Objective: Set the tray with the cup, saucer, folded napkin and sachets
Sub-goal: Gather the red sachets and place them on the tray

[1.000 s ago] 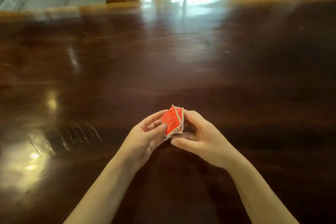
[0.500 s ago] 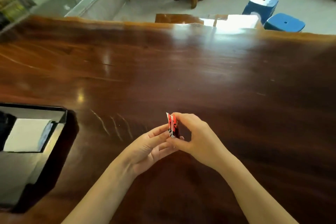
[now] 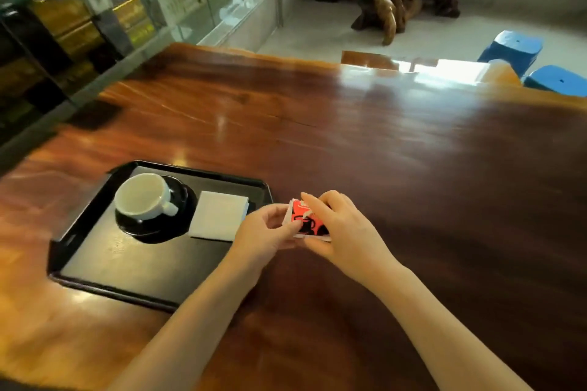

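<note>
I see both hands over dark wood table, just right of black tray. Left hand and right hand pinch red-and-black sachets between them, thumbs and fingertips curled on packet edges (how many packets, I cannot tell). Sachets off tray, close beside its right rim. On tray: white cup upright on black saucer, handle pointing toward folded white napkin. Napkin lies flat just right of saucer.

Head-worn wide-angle view, facing forward and down (one camera only), close above table
</note>
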Demonstrator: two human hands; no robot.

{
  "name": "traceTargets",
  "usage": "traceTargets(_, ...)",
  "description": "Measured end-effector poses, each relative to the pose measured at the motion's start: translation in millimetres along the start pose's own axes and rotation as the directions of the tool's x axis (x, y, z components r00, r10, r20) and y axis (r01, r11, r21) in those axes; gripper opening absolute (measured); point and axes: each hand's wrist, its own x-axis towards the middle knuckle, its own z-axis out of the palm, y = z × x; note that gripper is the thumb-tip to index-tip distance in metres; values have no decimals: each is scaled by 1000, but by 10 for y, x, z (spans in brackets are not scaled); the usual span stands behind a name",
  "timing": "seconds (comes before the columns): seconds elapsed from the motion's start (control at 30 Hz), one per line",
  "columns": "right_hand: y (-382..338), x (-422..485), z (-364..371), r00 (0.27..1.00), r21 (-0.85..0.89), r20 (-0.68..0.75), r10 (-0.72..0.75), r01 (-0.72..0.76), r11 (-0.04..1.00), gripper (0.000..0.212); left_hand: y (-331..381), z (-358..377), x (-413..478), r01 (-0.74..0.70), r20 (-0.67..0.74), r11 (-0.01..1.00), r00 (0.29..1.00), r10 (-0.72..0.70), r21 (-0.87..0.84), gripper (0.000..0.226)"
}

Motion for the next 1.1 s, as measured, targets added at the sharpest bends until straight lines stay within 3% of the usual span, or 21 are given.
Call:
traceTargets(0.07, -204, 86, 22, 993, 204, 75, 90, -103, 974, 69, -17, -262, -48, 43, -12, 993, 999, -45, -107, 28)
traceTargets(0.17, -453, 160, 133, 930, 575, 119, 347, -349, 740, 46, -78, -537, -126, 88, -63, 961, 992, -108, -262, 25)
traceTargets(0.23, -576, 202, 255, 886, 648, 144, 440, -421, 635, 33, -144, -634, -168, 104, -98, 951, 986, -138, -292, 25)
traceTargets(0.4, -738, 267, 619, 862, 644, 241, 446, -485, 591, 24, -365, -764, -297, 131, -179, 965, 969, -173, -226, 31)
traceTargets(0.57, -901, 311, 984, 846, 615, 363, 390, -532, 582, 26, -678, -1084, -397, 130, -209, 991, 970, -129, -6, 63)
traceTargets(0.67, -1075, 335, 1148, 841, 595, 404, 360, -541, 594, 32, -822, -1265, -459, 132, -204, 982, 974, -103, 135, 64)
traceTargets(0.8, -1323, 461, 1411, 811, 524, 458, 365, -578, 626, 36, -1052, -1605, -374, 164, -225, 966, 967, -118, 198, 65)
traceTargets(0.93, -1501, 642, 1674, 797, 391, 515, 315, -545, 742, 55, -1205, -1992, -191, 221, -200, 956, 963, -182, 194, 62)
traceTargets(1.03, -1601, 758, 1864, 741, 348, 600, 302, -581, 735, 73, -1284, -2256, -20, 271, -147, 938, 959, -244, 214, 63)
traceTargets(1.1, -1663, 834, 1994, 727, 309, 592, 348, -604, 734, 74, -1344, -2391, 122, 304, -111, 917, 952, -285, 258, 63)
